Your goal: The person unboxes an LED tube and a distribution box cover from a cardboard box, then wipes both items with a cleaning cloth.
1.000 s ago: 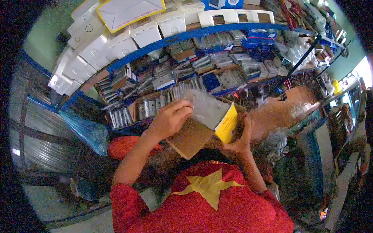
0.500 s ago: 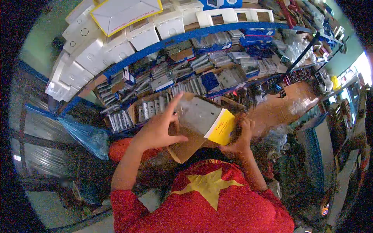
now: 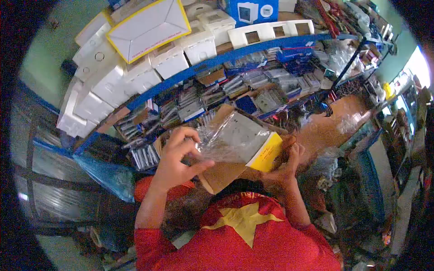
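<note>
My right hand grips the right end of an open cardboard box, its fingers around the edge beside a yellow label. Inside the box lies a flat whitish panel in clear plastic wrap, which bunches out toward the left. My left hand is at the box's left side, fingers half curled and thumb apart from them. Its fingertips are right at the loose plastic. The box is tilted in front of my red shirt with a yellow star.
Ahead, a blue-edged shelf carries white plastic boxes, a yellow-edged carton and a blue box. Below sit rows of plastic-wrapped pieces. A brown board lies to the right; blue plastic sheeting hangs left.
My left hand's fingers have curled from outstretched, and the plastic wrap now bunches further out toward them. The box sits slightly lower and further right in view, still in my right hand.
</note>
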The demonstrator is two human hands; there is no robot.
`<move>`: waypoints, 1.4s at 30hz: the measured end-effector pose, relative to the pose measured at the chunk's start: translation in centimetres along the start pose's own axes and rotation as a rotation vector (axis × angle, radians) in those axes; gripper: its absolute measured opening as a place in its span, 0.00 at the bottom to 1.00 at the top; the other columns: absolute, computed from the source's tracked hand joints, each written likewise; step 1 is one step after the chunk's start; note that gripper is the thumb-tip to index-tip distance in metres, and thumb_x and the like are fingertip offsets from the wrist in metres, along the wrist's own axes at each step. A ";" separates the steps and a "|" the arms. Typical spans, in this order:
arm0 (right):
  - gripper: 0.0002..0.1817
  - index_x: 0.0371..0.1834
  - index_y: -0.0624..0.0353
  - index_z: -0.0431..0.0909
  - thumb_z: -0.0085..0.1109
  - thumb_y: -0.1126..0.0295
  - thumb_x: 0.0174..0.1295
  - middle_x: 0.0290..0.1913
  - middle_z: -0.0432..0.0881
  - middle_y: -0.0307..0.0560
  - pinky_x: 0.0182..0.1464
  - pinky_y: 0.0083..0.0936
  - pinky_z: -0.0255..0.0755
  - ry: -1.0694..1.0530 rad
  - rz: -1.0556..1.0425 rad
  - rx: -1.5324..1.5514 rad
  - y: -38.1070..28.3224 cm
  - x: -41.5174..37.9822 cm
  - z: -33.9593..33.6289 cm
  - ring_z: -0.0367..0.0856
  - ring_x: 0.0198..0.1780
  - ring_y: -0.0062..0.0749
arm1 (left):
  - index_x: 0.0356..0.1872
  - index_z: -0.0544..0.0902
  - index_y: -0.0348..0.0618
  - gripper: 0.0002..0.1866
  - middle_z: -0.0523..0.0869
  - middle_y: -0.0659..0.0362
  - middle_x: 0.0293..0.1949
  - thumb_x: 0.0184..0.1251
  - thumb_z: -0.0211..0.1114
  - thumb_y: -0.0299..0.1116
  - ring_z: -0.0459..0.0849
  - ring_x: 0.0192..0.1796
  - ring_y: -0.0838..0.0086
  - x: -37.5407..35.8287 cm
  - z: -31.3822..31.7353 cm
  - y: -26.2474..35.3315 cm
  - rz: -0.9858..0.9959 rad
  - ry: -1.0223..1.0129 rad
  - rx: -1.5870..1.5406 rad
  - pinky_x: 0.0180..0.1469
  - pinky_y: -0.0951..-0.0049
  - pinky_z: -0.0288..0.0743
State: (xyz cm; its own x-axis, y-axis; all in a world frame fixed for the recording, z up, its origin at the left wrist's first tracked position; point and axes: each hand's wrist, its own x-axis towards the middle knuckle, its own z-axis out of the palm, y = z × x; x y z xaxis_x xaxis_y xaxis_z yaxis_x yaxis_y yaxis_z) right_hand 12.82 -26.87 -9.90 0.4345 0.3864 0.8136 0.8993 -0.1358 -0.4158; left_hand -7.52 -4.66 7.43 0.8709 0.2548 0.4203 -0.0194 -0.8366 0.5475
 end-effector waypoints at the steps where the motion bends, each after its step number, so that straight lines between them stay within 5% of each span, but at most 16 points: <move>1: 0.58 0.54 0.62 0.63 0.69 0.28 0.25 0.52 0.72 0.56 0.53 0.53 0.60 0.030 -0.022 -0.004 0.0 -0.1 0.1 0.68 0.51 0.55 | 0.18 0.77 0.41 0.15 0.76 0.55 0.45 0.42 0.77 0.35 0.75 0.52 0.64 0.5 -0.3 -0.4 -0.029 0.012 -0.136 0.53 0.66 0.70; 5: 0.58 0.53 0.61 0.62 0.69 0.28 0.24 0.51 0.71 0.56 0.53 0.55 0.60 -0.029 -0.092 -0.005 -1.0 0.7 0.5 0.68 0.51 0.56 | 0.47 0.77 0.43 0.28 0.73 0.49 0.57 0.46 0.74 0.45 0.71 0.62 0.57 4.2 -2.0 0.8 0.032 -0.138 0.029 0.62 0.60 0.66; 6: 0.58 0.53 0.61 0.62 0.70 0.28 0.24 0.51 0.71 0.56 0.52 0.55 0.60 -0.046 -0.086 -0.026 -1.3 0.7 0.6 0.68 0.51 0.57 | 0.58 0.70 0.45 0.37 0.71 0.48 0.60 0.46 0.73 0.49 0.69 0.64 0.54 5.0 -1.9 1.1 0.179 -0.308 0.150 0.65 0.57 0.63; 9: 0.58 0.53 0.61 0.62 0.71 0.29 0.22 0.51 0.71 0.57 0.51 0.56 0.61 -0.031 -0.109 -0.058 -1.8 0.7 0.9 0.68 0.50 0.58 | 0.54 0.75 0.43 0.33 0.70 0.51 0.63 0.45 0.74 0.43 0.70 0.63 0.53 4.3 -0.7 -0.1 0.205 -0.604 0.179 0.65 0.61 0.64; 10: 0.58 0.53 0.61 0.62 0.71 0.30 0.22 0.51 0.71 0.57 0.51 0.57 0.61 -0.011 -0.120 -0.063 -1.9 0.6 1.1 0.68 0.50 0.58 | 0.49 0.77 0.44 0.22 0.77 0.50 0.55 0.51 0.69 0.36 0.76 0.57 0.55 4.2 -0.1 -1.8 0.260 -0.523 0.161 0.58 0.62 0.71; 13: 0.61 0.60 0.59 0.58 0.72 0.32 0.24 0.52 0.73 0.55 0.51 0.48 0.61 -0.112 -0.097 -0.099 -2.5 0.0 1.1 0.68 0.48 0.51 | 0.43 0.78 0.43 0.15 0.82 0.51 0.41 0.52 0.65 0.29 0.81 0.47 0.57 4.0 -1.5 -3.8 0.116 -0.592 0.150 0.48 0.63 0.75; 14: 0.61 0.60 0.59 0.58 0.73 0.33 0.23 0.53 0.72 0.55 0.51 0.48 0.61 -0.141 -0.069 -0.073 -2.6 -0.1 1.4 0.68 0.49 0.51 | 0.38 0.76 0.43 0.10 0.80 0.51 0.31 0.55 0.64 0.27 0.82 0.38 0.57 3.7 -1.4 -3.8 0.101 -0.434 0.070 0.41 0.62 0.75; 18: 0.59 0.57 0.60 0.61 0.77 0.40 0.19 0.53 0.70 0.57 0.52 0.52 0.62 -0.197 0.028 0.068 -3.5 0.5 2.4 0.66 0.51 0.56 | 0.36 0.74 0.41 0.11 0.79 0.52 0.30 0.50 0.59 0.21 0.81 0.35 0.55 2.7 -3.0 -2.8 -0.092 -0.248 -0.003 0.38 0.63 0.74; 22: 0.58 0.56 0.61 0.62 0.79 0.45 0.16 0.52 0.70 0.57 0.55 0.50 0.62 -0.239 0.126 0.272 -4.9 0.8 3.5 0.65 0.52 0.56 | 0.37 0.73 0.42 0.16 0.79 0.52 0.30 0.44 0.58 0.18 0.80 0.31 0.55 0.9 -4.0 -4.5 0.174 -0.011 0.133 0.33 0.62 0.74; 27: 0.59 0.56 0.62 0.62 0.79 0.46 0.14 0.54 0.69 0.56 0.58 0.46 0.61 -0.546 0.166 0.285 -6.6 3.5 2.8 0.64 0.52 0.55 | 0.39 0.74 0.45 0.20 0.78 0.54 0.28 0.40 0.59 0.15 0.79 0.28 0.57 -0.7 -8.5 -4.2 0.320 0.199 0.235 0.25 0.65 0.71; 31: 0.61 0.56 0.62 0.62 0.79 0.44 0.12 0.55 0.67 0.57 0.60 0.45 0.60 -0.632 0.149 0.287 -5.8 3.4 4.0 0.63 0.53 0.55 | 0.38 0.75 0.45 0.17 0.78 0.54 0.24 0.45 0.66 0.21 0.77 0.22 0.62 -3.0 -11.7 -2.9 0.264 0.335 0.296 0.22 0.67 0.69; 35: 0.64 0.57 0.64 0.61 0.79 0.42 0.09 0.58 0.65 0.61 0.66 0.48 0.54 -0.749 0.158 0.348 -5.1 3.2 4.9 0.59 0.60 0.61 | 0.29 0.75 0.43 0.15 0.79 0.54 0.23 0.53 0.72 0.38 0.79 0.23 0.63 -5.8 -13.5 -3.4 0.364 0.523 0.298 0.22 0.65 0.69; 36: 0.67 0.60 0.65 0.59 0.79 0.42 0.08 0.61 0.63 0.62 0.68 0.49 0.50 -0.830 0.207 0.413 -5.1 3.4 5.0 0.55 0.65 0.64 | 0.32 0.72 0.41 0.16 0.76 0.53 0.24 0.51 0.73 0.33 0.72 0.24 0.68 -6.7 -14.0 -3.6 0.408 0.509 0.355 0.26 0.68 0.70; 39: 0.68 0.62 0.65 0.59 0.79 0.43 0.09 0.61 0.63 0.62 0.69 0.49 0.48 -0.854 0.138 0.508 -6.1 4.4 5.1 0.55 0.66 0.62 | 0.34 0.71 0.41 0.16 0.76 0.53 0.27 0.54 0.70 0.34 0.74 0.26 0.66 -8.4 -15.0 -5.0 0.308 0.764 0.366 0.28 0.67 0.72; 40: 0.68 0.62 0.64 0.60 0.79 0.42 0.10 0.61 0.65 0.61 0.70 0.48 0.45 -0.946 0.115 0.501 -5.9 4.6 5.3 0.56 0.66 0.60 | 0.36 0.70 0.40 0.14 0.76 0.53 0.31 0.58 0.66 0.34 0.75 0.29 0.66 -8.3 -15.9 -5.2 0.410 0.730 0.301 0.28 0.66 0.73; 42: 0.59 0.60 0.64 0.63 0.78 0.47 0.18 0.55 0.68 0.58 0.66 0.45 0.51 -0.907 0.095 0.419 -4.7 3.9 6.1 0.63 0.59 0.55 | 0.38 0.71 0.36 0.14 0.78 0.50 0.31 0.66 0.60 0.38 0.78 0.31 0.67 -11.6 -18.7 -7.0 0.071 1.279 0.943 0.35 0.68 0.76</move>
State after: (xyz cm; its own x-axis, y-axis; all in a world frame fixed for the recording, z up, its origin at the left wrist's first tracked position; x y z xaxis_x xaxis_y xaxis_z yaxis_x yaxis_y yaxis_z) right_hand 10.01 -19.15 -7.30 0.1443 0.9637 0.2246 0.6966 0.0623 -0.7148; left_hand -26.71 7.32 12.26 -0.0975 0.0193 0.9950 0.6810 -0.7278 0.0809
